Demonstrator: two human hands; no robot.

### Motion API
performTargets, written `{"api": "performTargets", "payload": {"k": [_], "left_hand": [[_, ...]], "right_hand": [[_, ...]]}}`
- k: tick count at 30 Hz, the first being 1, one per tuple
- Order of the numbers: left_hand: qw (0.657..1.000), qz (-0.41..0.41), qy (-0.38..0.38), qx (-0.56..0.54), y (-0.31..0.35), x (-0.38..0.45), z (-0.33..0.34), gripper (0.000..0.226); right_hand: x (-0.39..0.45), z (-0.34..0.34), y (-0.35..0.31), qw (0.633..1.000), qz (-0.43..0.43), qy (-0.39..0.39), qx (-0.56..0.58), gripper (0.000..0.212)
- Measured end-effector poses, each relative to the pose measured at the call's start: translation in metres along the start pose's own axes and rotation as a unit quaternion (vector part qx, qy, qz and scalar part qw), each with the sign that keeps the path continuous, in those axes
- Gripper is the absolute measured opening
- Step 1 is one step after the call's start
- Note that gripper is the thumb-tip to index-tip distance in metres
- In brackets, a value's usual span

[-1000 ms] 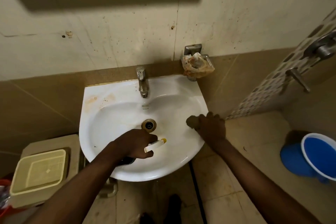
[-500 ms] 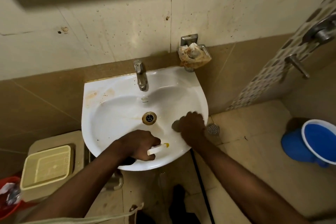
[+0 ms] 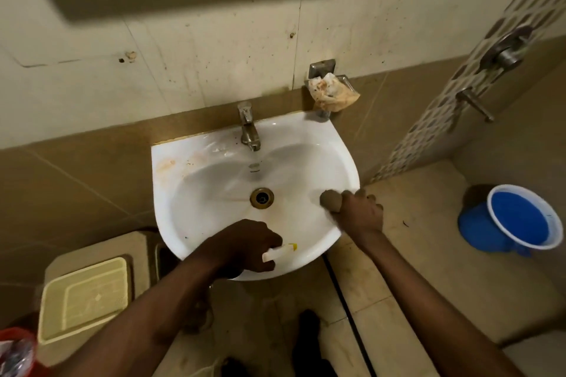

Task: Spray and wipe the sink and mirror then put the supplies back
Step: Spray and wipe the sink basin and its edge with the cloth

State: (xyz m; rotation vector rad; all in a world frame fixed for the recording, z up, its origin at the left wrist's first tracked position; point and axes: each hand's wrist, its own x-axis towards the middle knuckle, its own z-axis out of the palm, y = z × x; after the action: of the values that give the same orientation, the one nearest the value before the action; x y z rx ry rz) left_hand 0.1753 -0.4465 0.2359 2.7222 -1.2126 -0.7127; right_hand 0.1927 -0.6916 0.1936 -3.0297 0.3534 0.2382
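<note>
Left hand (image 3: pixel 245 249) grips the spray bottle (image 3: pixel 280 251) over the sink (image 3: pixel 343 156); right hand (image 3: pixel 361 213) clamps a cloth (image 3: pixel 330 199) against its rim.

No readable text anywhere

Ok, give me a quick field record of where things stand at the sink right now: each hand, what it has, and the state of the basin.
left hand: grips a spray bottle, white nozzle with yellow tip, over the sink's near rim
right hand: holds a brown cloth against the right inner wall of the sink
sink: white basin, orange stains on the back left ledge
faucet: no water seen running
drain: open, uncovered
nearby: blue bucket on the floor to the right
</note>
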Motion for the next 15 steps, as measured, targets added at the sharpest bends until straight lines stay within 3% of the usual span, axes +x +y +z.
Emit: {"api": "performTargets", "payload": {"k": [4, 8, 10, 15], "left_hand": [[1.0, -0.02, 0.005, 0.018, -0.011, -0.003, 0.002, 0.037], [0.997, -0.043, 0.004, 0.058, -0.028, -0.008, 0.003, 0.04], [0.996, -0.062, 0.003, 0.061, -0.038, -0.01, 0.002, 0.041], [0.995, -0.084, 0.017, 0.055, -0.06, -0.01, -0.003, 0.036]], "right_hand": [[-0.046, 0.011, -0.025, 0.994, -0.087, -0.059, 0.002, 0.031], [0.001, 0.011, -0.03, 0.992, -0.044, -0.012, -0.12, 0.024], [0.008, 0.011, -0.042, 0.986, -0.051, -0.027, -0.157, 0.026], [-0.043, 0.03, -0.089, 0.964, -0.207, -0.142, -0.091, 0.043]]}}
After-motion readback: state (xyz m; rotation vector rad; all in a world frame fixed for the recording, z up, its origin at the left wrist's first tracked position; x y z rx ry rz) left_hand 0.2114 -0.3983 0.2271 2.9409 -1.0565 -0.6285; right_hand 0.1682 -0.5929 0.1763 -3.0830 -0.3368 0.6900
